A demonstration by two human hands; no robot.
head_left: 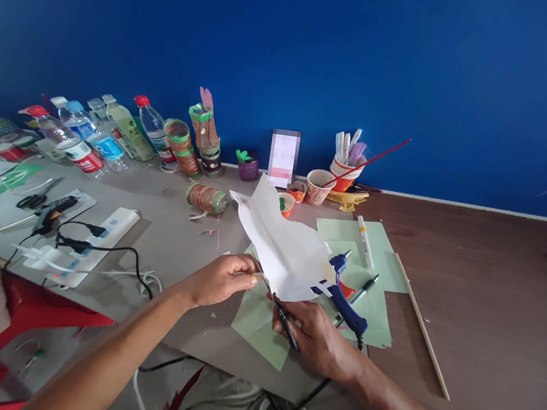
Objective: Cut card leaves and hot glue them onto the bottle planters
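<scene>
My left hand [217, 280] pinches the near edge of a white sheet of paper [284, 245] that lifts up off the table. My right hand [317, 340] is closed round black-handled scissors [283, 320] whose blades meet the paper's lower edge. Under the paper lie pale green sheets [370, 271]. A blue glue gun [345, 296] rests on the green sheets just right of the paper, beside a black pen [362, 289] and a white marker [365, 241].
Plastic bottles [91, 141] and decorated cups [183, 146] line the back left by the blue wall. A white power strip [98, 236] with black cables, another pair of scissors [35, 199], a cup of markers [345, 167] and a long wooden stick [421, 327] lie around.
</scene>
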